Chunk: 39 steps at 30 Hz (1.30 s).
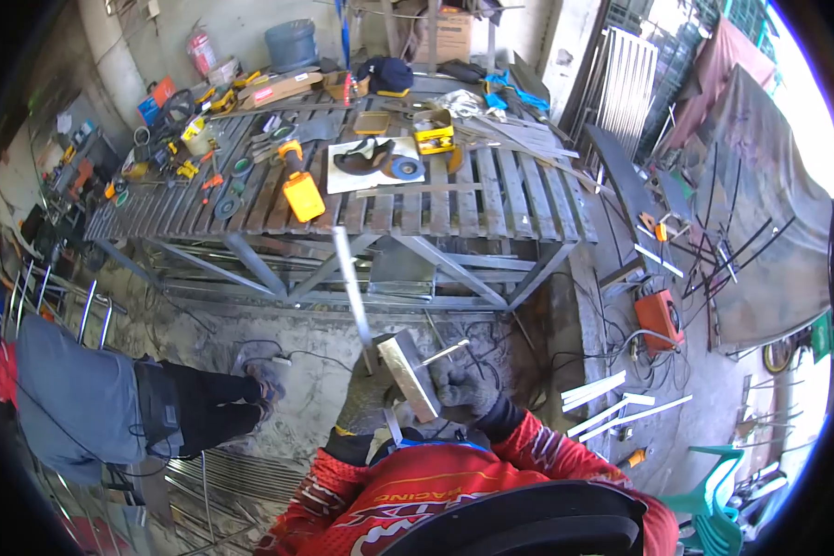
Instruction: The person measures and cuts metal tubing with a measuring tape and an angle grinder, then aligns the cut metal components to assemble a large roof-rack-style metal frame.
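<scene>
Both my hands are in grey work gloves, close to my chest. My left hand is closed round a long thin metal bar that points up toward the bench. A short rectangular metal block lies between my hands, tilted. My right hand grips the block's right side, beside a thin rod with a crossbar that sticks out from it. The fingers beneath the block are partly hidden.
A slatted metal bench stands ahead, holding a yellow-orange power tool, discs and boxes. A co-worker bends over at the left. White metal pieces and an orange machine lie on the right floor. Cables cross the floor.
</scene>
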### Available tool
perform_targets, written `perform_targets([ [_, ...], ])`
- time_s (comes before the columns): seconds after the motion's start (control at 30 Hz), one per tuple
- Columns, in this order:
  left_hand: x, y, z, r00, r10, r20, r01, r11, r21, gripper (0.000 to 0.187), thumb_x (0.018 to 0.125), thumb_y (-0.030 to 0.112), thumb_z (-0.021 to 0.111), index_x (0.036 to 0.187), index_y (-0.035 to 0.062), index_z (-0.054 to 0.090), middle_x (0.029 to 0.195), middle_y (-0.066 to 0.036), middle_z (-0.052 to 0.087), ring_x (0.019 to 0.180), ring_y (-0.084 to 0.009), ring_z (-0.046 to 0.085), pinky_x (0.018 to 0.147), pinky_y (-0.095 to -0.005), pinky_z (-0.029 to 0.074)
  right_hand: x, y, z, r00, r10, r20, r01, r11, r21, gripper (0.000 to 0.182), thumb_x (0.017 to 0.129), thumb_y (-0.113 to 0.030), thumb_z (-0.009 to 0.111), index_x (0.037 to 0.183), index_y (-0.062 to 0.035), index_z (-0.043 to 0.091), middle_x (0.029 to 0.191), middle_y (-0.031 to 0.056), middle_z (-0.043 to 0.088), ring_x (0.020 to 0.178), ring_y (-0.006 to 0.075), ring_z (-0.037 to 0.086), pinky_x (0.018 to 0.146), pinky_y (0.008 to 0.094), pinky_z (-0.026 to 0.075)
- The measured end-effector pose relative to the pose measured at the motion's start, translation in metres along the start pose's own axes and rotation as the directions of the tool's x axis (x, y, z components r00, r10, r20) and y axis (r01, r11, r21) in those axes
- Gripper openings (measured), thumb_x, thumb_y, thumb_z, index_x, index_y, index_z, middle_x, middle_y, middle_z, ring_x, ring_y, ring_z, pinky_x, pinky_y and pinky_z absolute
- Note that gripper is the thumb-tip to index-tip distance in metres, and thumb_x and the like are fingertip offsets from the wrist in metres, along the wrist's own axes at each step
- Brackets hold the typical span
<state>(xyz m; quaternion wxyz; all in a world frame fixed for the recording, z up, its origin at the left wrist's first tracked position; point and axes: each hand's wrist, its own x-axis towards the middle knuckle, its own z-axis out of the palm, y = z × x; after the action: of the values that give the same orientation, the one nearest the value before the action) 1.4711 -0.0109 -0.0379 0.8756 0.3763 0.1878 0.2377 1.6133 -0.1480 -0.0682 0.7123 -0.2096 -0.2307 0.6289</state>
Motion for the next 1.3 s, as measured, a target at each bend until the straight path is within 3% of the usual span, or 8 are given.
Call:
perform_targets([
  [0.13, -0.023, 0.019, -0.023, 0.96, 0.219, -0.173, -0.198, 0.971, 0.133, 0.045, 0.089, 0.015, 0.073, 0.127, 0.0026, 0.054, 0.096, -0.001, 0.062, 0.077, -0.0091, 0.061, 0.063, -0.0222, 0.051, 0.04, 0.005, 0.036, 0.961, 0.256, 0.101, -0.258, 0.966, 0.01, 0.045, 0.086, -0.028, 0.077, 0.114, -0.0074, 0.05, 0.111, 0.0101, 0.06, 0.095, 0.0203, 0.062, 0.08, 0.0339, 0.052],
  [0.2, -0.034, 0.028, -0.027, 0.946, 0.289, -0.147, -0.257, 0.945, 0.203, 0.033, 0.092, 0.014, 0.07, 0.12, 0.0024, 0.056, 0.094, -0.003, 0.061, 0.07, -0.0102, 0.06, 0.06, -0.0229, 0.051, 0.049, 0.007, 0.058, 0.956, 0.275, -0.099, -0.289, 0.936, -0.202, 0.06, 0.087, -0.028, 0.075, 0.133, -0.0069, 0.042, 0.116, 0.0121, 0.059, 0.097, 0.0206, 0.063, 0.082, 0.0353, 0.053],
  [0.3, -0.047, 0.038, -0.02, 0.926, 0.306, -0.222, -0.221, 0.915, 0.338, 0.03, 0.093, 0.014, 0.07, 0.116, 0.0022, 0.055, 0.09, -0.004, 0.062, 0.063, -0.0108, 0.059, 0.055, -0.024, 0.049, 0.07, 0.021, 0.06, 0.97, 0.238, 0.059, -0.209, 0.929, -0.307, 0.07, 0.088, -0.025, 0.073, 0.145, -0.0095, 0.034, 0.112, 0.0091, 0.058, 0.087, 0.0155, 0.062, 0.074, 0.0304, 0.053],
  [0.53, -0.025, 0.029, 0.016, 0.796, 0.555, -0.242, -0.374, 0.765, 0.524, 0.052, 0.095, 0.018, 0.066, 0.137, -0.0048, 0.044, 0.087, -0.005, 0.062, 0.062, -0.0097, 0.057, 0.05, -0.0222, 0.043, 0.075, -0.013, 0.048, 0.973, 0.202, 0.109, -0.175, 0.96, -0.219, 0.069, 0.083, -0.019, 0.075, 0.141, -0.0101, 0.039, 0.107, 0.0087, 0.058, 0.086, 0.0149, 0.061, 0.067, 0.0297, 0.054],
  [0.6, -0.014, 0.03, 0.033, 0.768, 0.491, -0.411, -0.199, 0.793, 0.576, 0.045, 0.095, 0.022, 0.066, 0.128, -0.0038, 0.052, 0.08, -0.002, 0.061, 0.063, -0.0078, 0.055, 0.05, -0.0223, 0.04, 0.07, -0.032, 0.034, 0.954, 0.216, 0.21, -0.186, 0.97, -0.155, 0.069, 0.08, -0.018, 0.075, 0.14, -0.0091, 0.04, 0.105, 0.0084, 0.057, 0.087, 0.0156, 0.061, 0.069, 0.0305, 0.056],
  [0.77, 0.018, 0.01, 0.046, 0.832, 0.482, -0.275, -0.219, 0.74, 0.637, 0.018, 0.094, 0.018, 0.065, 0.095, 0.0005, 0.061, 0.07, -0.002, 0.059, 0.059, -0.0095, 0.053, 0.055, -0.0252, 0.041, 0.039, -0.077, 0.021, 0.962, 0.242, 0.13, -0.22, 0.962, -0.162, 0.069, 0.081, -0.022, 0.075, 0.139, -0.008, 0.041, 0.104, 0.0089, 0.058, 0.084, 0.0156, 0.062, 0.072, 0.0325, 0.056],
  [0.93, 0.049, -0.005, 0.063, 0.875, 0.411, -0.256, -0.141, 0.722, 0.677, 0.017, 0.093, 0.015, 0.064, 0.094, -0.0017, 0.061, 0.069, -0.003, 0.059, 0.058, -0.0099, 0.054, 0.055, -0.0263, 0.044, 0.019, -0.094, -0.014, 0.949, 0.315, -0.019, -0.315, 0.949, 0.005, 0.075, 0.078, -0.027, 0.078, 0.141, -0.0074, 0.041, 0.107, 0.0092, 0.059, 0.085, 0.0181, 0.064, 0.074, 0.0321, 0.056],
  [1.3, 0.065, -0.015, 0.082, 0.895, 0.341, -0.288, -0.068, 0.741, 0.668, 0.02, 0.097, 0.018, 0.063, 0.095, -0.0013, 0.062, 0.066, -0.002, 0.06, 0.058, -0.0092, 0.055, 0.054, -0.0256, 0.043, 0.023, -0.136, -0.018, 0.972, 0.184, -0.143, -0.21, 0.958, -0.196, 0.079, 0.076, -0.027, 0.075, 0.143, -0.0031, 0.04, 0.099, 0.0094, 0.064, 0.086, 0.0195, 0.064, 0.078, 0.0309, 0.053],
])
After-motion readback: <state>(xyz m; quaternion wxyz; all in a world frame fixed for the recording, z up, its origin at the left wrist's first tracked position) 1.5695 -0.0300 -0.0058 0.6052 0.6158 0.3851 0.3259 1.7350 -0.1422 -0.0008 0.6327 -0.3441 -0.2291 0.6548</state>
